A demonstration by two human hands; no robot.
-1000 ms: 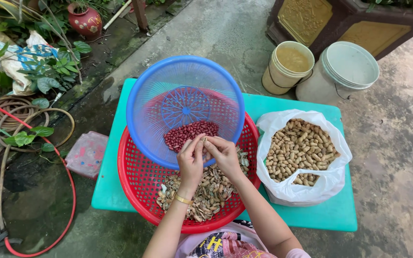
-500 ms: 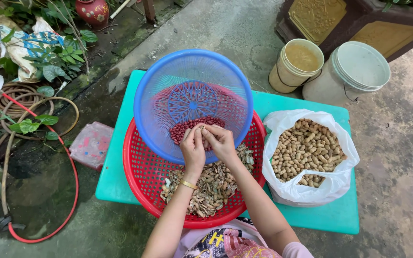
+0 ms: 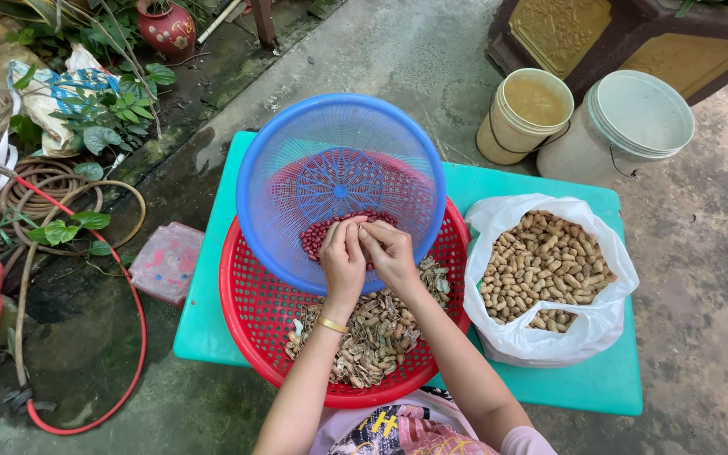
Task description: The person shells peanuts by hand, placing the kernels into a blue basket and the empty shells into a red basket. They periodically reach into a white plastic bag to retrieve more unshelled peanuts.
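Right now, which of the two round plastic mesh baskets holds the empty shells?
The red round plastic mesh basket, underneath; its shell pile is tan. The tilted blue round plastic mesh basket holds reddish kernels.

The surface (image 3: 212, 329) is left bare along its left edge and front right corner. Its middle is blocked by the red basket (image 3: 250, 324) and blue basket (image 3: 339, 160), its right by the peanut bag (image 3: 549, 337).

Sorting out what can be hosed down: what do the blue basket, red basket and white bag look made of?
The round blue mesh basket and the round red basket both look like moulded plastic, perforated and slightly glossy. The white bag of unshelled peanuts looks like thin plastic film, crinkled and translucent.
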